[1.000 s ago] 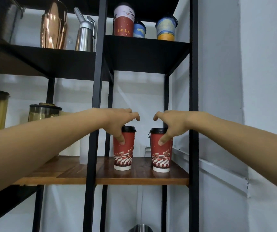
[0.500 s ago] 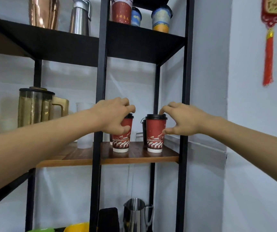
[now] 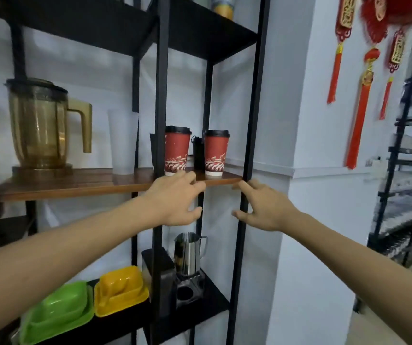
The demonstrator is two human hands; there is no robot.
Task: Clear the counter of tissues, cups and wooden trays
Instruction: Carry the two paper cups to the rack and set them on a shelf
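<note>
Two red paper cups with black lids stand upright side by side on the wooden shelf [image 3: 80, 186] of a black metal rack: the left cup [image 3: 177, 151] and the right cup [image 3: 216, 153]. My left hand [image 3: 175, 201] hovers below and in front of the left cup, fingers spread, holding nothing. Just below the shelf's right front corner, my right hand [image 3: 262, 206] is also empty with fingers apart, beside the rack's front post. Neither hand touches a cup.
A small black cup [image 3: 197, 153] stands behind the red cups. An amber blender jug [image 3: 41, 125] and a frosted tumbler [image 3: 123, 143] share the shelf. Below sit a steel pitcher [image 3: 189, 252], a yellow tray [image 3: 120, 291] and a green tray [image 3: 58, 312]. Red knot ornaments [image 3: 364, 78] hang on the right wall.
Both hands have let go of the red cups and dropped below the shelf edge, pulling back toward me. The view has tilted down, revealing the lower shelf.
</note>
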